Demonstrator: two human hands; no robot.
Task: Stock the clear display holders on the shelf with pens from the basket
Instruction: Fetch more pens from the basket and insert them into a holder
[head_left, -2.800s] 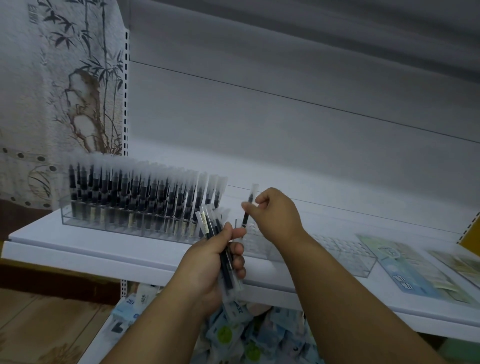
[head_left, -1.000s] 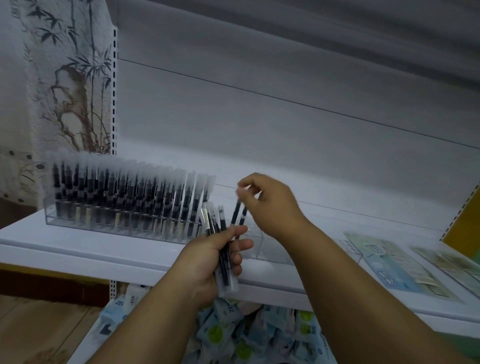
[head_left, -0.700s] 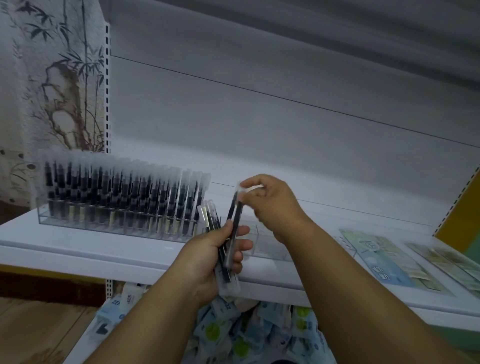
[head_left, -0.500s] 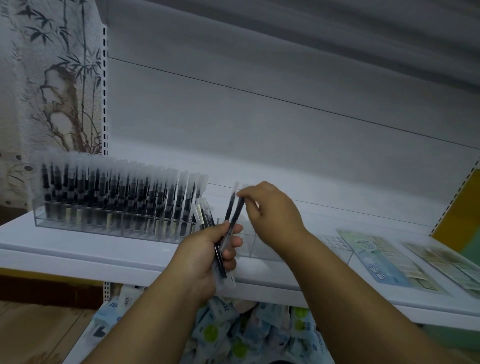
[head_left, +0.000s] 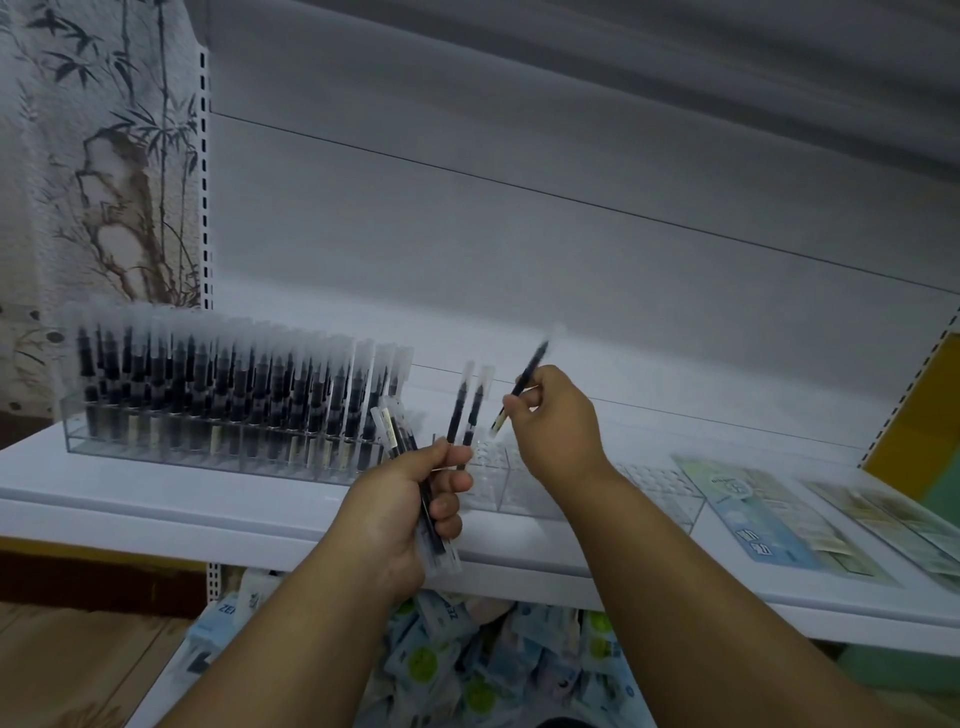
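1. One pen (head_left: 521, 385), its image blurred, was pinched between the thumb and curled fingertips of the right hand (head_left: 551, 422), tilted with its pale cap up and to the right, above the near-empty clear holder (head_left: 524, 480).
2. Several more pens formed a bundle (head_left: 435, 499) clamped in the left hand (head_left: 410, 499), fingers wrapped round the lower barrels; two capped pens rose upright from the fist, others fanned to the left.
3. Beyond the hands, the near-empty clear holder sat on the white shelf (head_left: 156, 514) with no standing pens visible in its grid of slots, though the hands hid part of it.
4. To the left, a long clear holder (head_left: 218, 415) stood packed with dark pens in frosted caps along almost its whole length, so that share of the stocking looked done.
5. Judged from this, the job was roughly at its midpoint: the left holder looked filled, the second barely begun, with the handful in the fist and whatever remained in the basket to go. The basket itself could not be made out.
6. Printed cards (head_left: 748, 512) lay flat on the shelf to the right, and packaged goods (head_left: 467, 670) were heaped below its front edge.
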